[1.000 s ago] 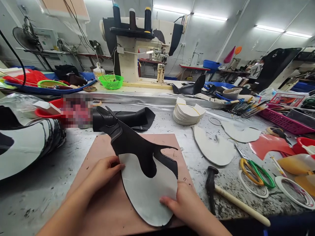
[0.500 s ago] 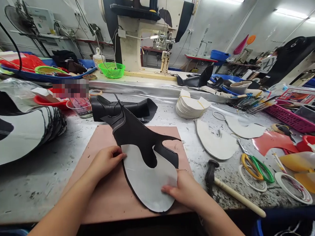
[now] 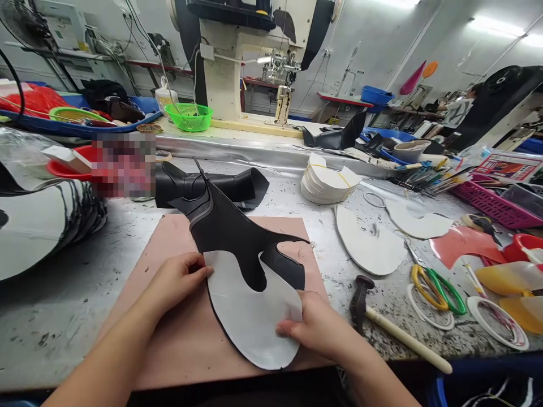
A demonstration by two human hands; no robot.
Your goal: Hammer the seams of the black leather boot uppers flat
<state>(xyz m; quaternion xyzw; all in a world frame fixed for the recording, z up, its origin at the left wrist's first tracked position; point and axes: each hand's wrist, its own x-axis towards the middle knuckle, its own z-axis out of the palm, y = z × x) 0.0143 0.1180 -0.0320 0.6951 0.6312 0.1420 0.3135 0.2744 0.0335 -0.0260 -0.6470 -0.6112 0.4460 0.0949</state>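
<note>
A black boot upper piece [image 3: 231,217] lies over the pink board, with a smooth white backing sheet [image 3: 252,316] covering its near, rounded part. My left hand [image 3: 180,282] pinches the left edge, thumb on top near the sheet's upper corner. On the right edge, my right hand [image 3: 311,325] grips the piece with its thumb flat on the white sheet and its fingers hidden underneath. The black edge shows as a thin rim along the lower left of the sheet. Beyond the far end of the piece lies another black boot part [image 3: 212,186].
The pink board [image 3: 169,339] rests on the bench. A hammer [image 3: 399,333], scissors [image 3: 436,288] and rolls of tape [image 3: 498,322] lie right. Cut white pieces [image 3: 369,240] and a banded white stack [image 3: 328,181] sit behind. Left is a stack of backed pieces [image 3: 38,226]; a sewing machine [image 3: 220,73] stands behind.
The view has shifted slightly, so the bench things appear a little further left. Both hands keep their hold on the boot upper piece, which looks nearly unmoved on the board.
</note>
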